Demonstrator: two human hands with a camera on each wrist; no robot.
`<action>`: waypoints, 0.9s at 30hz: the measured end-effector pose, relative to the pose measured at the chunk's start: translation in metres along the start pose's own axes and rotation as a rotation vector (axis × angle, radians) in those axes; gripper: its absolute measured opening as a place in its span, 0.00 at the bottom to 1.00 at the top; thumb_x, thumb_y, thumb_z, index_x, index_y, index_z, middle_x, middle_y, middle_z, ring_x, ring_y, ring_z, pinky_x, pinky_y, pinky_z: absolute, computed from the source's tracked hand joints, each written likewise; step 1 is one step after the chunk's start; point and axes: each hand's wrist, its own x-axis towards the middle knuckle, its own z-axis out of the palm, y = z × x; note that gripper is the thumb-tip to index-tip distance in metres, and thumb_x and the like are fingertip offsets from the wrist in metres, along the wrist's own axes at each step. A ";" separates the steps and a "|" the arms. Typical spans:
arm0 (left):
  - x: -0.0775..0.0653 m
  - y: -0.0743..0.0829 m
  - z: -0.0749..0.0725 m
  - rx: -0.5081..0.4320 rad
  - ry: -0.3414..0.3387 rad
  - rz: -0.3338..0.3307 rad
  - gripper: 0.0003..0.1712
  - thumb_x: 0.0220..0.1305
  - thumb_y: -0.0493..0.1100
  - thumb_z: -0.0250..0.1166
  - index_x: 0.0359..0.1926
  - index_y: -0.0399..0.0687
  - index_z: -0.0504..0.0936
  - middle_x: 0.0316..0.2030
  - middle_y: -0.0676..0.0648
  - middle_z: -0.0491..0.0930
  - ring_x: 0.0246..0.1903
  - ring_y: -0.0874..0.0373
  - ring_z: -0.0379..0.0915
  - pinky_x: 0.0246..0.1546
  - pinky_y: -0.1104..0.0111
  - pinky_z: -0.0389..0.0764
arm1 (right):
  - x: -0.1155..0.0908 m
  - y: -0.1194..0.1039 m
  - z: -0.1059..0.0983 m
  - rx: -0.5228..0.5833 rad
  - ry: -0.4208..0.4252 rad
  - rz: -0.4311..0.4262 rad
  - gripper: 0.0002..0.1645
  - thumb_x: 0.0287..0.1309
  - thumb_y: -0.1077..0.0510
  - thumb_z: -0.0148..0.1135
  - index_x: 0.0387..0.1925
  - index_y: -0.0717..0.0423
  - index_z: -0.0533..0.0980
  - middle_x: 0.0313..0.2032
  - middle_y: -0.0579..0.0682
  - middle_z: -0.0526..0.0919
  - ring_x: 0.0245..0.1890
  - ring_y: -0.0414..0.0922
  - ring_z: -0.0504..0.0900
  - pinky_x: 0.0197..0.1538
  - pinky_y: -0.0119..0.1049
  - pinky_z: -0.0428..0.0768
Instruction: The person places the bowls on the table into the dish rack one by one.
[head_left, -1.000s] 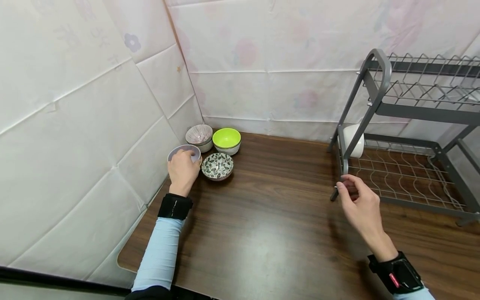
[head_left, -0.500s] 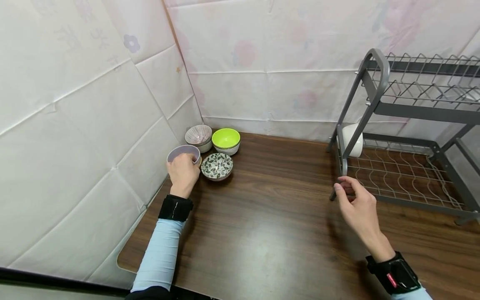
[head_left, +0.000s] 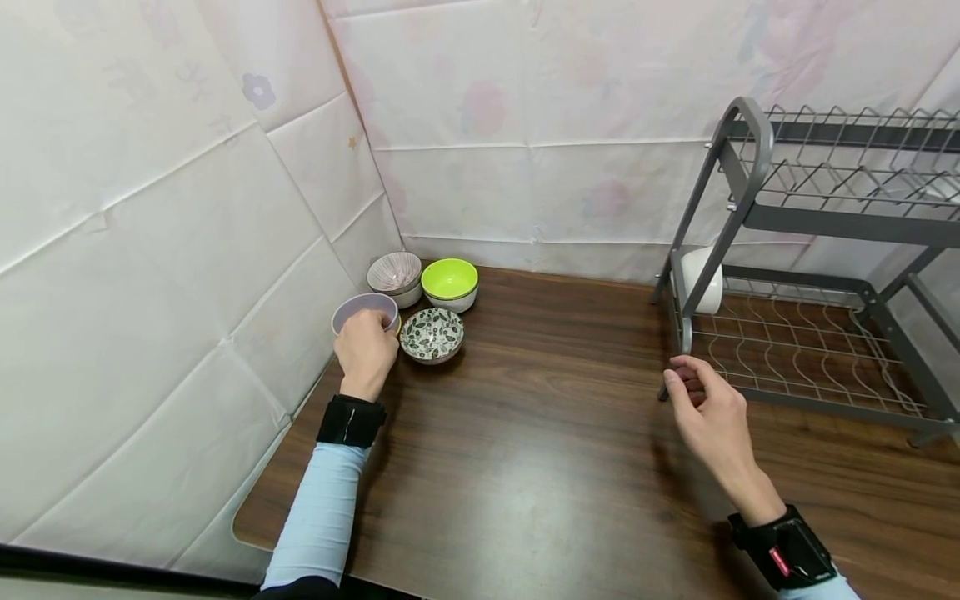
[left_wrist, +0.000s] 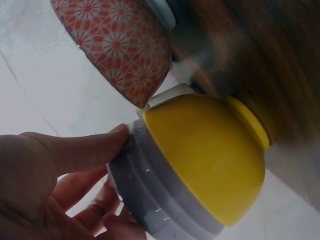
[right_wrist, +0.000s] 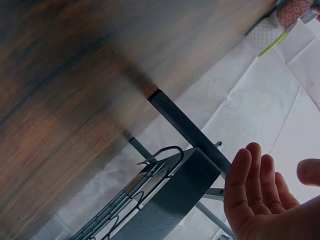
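Observation:
My left hand (head_left: 365, 354) pinches the near rim of a lavender bowl (left_wrist: 165, 192), thumb on one side of the wall and fingers on the other. This bowl sits nested in a yellow bowl (left_wrist: 210, 150) on the table. Beside them is a bowl (head_left: 432, 335) with a leaf print inside and a red flower pattern outside. My right hand (head_left: 716, 417) hangs loosely curled with nothing in it, in front of the dish rack's (head_left: 847, 221) left front leg.
Behind stand a striped bowl stack (head_left: 395, 277) and a lime green bowl (head_left: 450, 278) nested in a white one. A white cup (head_left: 702, 281) lies on its side in the rack's lower tier. Fabric-covered walls (head_left: 465, 192) border the table's back and left.
My left hand has drawn slightly back, from over the lavender bowl to its near rim. The bowls stay put, and my right hand has barely moved.

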 end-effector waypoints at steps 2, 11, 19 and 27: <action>-0.001 0.000 0.000 -0.005 0.012 0.000 0.10 0.53 0.30 0.69 0.22 0.50 0.85 0.30 0.41 0.82 0.33 0.35 0.82 0.29 0.39 0.77 | -0.001 0.000 0.000 -0.001 -0.003 -0.001 0.13 0.73 0.60 0.65 0.55 0.60 0.82 0.37 0.48 0.85 0.35 0.32 0.80 0.37 0.18 0.74; -0.005 -0.001 0.001 0.008 0.050 0.026 0.07 0.52 0.30 0.70 0.26 0.46 0.87 0.30 0.42 0.80 0.34 0.35 0.81 0.29 0.37 0.78 | -0.003 0.002 0.002 -0.003 -0.013 -0.018 0.13 0.74 0.60 0.64 0.55 0.58 0.82 0.38 0.49 0.86 0.36 0.33 0.80 0.37 0.18 0.74; -0.006 -0.001 0.001 -0.010 0.088 0.050 0.05 0.52 0.31 0.72 0.30 0.44 0.89 0.31 0.43 0.79 0.36 0.35 0.80 0.30 0.36 0.77 | -0.004 0.004 0.003 -0.009 -0.013 -0.008 0.13 0.74 0.59 0.64 0.55 0.59 0.82 0.38 0.48 0.86 0.36 0.32 0.80 0.37 0.18 0.74; -0.007 -0.002 0.003 -0.015 0.107 0.057 0.08 0.53 0.31 0.73 0.35 0.41 0.91 0.34 0.43 0.80 0.39 0.36 0.79 0.32 0.36 0.78 | -0.005 0.004 0.004 -0.011 -0.007 -0.004 0.12 0.74 0.59 0.64 0.54 0.59 0.82 0.36 0.48 0.86 0.35 0.33 0.80 0.37 0.18 0.74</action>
